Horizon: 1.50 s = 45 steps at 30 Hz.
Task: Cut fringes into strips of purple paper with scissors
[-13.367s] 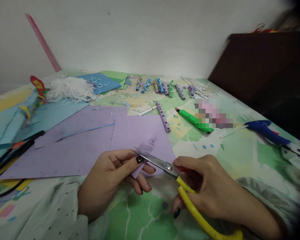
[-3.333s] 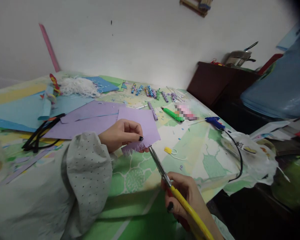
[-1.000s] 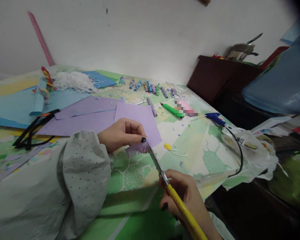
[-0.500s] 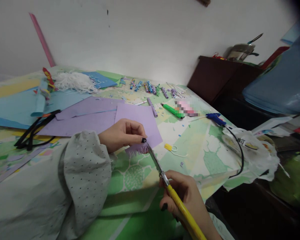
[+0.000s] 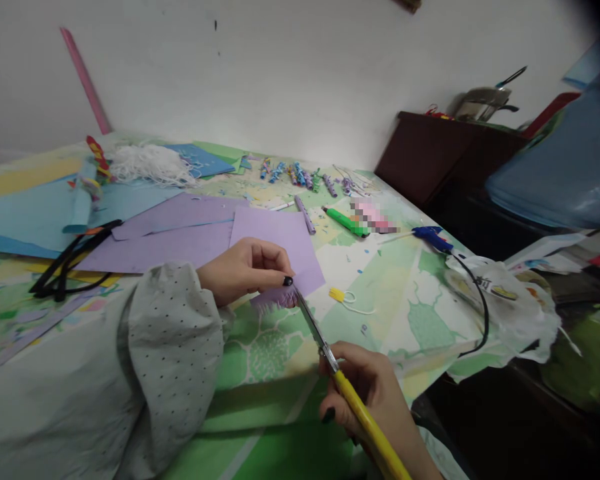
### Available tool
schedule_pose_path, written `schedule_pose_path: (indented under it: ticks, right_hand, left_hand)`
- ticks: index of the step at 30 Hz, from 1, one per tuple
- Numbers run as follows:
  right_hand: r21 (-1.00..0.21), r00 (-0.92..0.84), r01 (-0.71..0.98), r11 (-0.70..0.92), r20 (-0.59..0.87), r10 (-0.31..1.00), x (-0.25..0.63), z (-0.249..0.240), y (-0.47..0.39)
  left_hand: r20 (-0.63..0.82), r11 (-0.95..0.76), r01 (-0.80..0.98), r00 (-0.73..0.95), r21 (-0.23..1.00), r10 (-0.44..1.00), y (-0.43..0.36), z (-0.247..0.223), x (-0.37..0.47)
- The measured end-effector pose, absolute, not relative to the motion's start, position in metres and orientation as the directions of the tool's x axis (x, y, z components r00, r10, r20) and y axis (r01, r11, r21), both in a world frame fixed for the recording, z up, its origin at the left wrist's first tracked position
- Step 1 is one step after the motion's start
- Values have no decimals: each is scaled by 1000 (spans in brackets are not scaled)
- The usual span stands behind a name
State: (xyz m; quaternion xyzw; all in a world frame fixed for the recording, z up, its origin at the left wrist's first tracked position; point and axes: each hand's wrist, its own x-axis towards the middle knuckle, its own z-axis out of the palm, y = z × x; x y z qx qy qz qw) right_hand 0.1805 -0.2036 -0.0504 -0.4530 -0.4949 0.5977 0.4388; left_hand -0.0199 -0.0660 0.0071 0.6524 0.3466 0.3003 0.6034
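Between the thumb and fingers of my left hand (image 5: 250,267) is a strip of purple paper (image 5: 273,300) with a fringe of fine cuts along its near edge. A larger purple sheet (image 5: 275,230) lies on the table just behind that hand. My right hand (image 5: 365,390) is wrapped round the yellow handles of a pair of scissors (image 5: 325,347). The blades point up and left, their tips at the strip's right end beside my left thumb. Right of the blades lies a small yellow tassel (image 5: 336,294) with a white cord loop.
Small rolled paper pieces (image 5: 300,175), a green utility knife (image 5: 347,222) and a blue glue gun (image 5: 433,238) lie farther back. White string (image 5: 153,165), blue sheets (image 5: 25,213) and black straps (image 5: 70,267) are at left. A plastic bag (image 5: 510,313) hangs over the right edge.
Hardly anything differs. Both hands, the fringed strip and the scissors stay in nearly the same place.
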Motion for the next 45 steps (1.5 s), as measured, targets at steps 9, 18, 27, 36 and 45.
schedule_pose_path:
  ticks: [9, 18, 27, 36, 45]
  right_hand:
    - [-987, -199, -111, -116, -92, 976, 180, -50, -203]
    - [-991, -173, -61, -117, -105, 979, 179, -49, -204]
    - [-995, -167, -36, -90, -82, 982, 179, -51, -200]
    - [-997, -173, -13, -77, -73, 982, 179, -50, -201]
    - [-989, -179, -50, -142, -131, 975, 179, -49, -203]
  left_hand:
    - [-21, -49, 103, 587, 993, 810, -66, 7, -20]
    - [-25, -45, 106, 579, 993, 815, -65, 8, -20]
    - [-21, -47, 104, 573, 993, 820, -66, 8, -20]
    - [-35, -36, 113, 570, 993, 821, -66, 8, -20]
    - [-28, -19, 76, 579, 997, 815, -65, 7, -20]
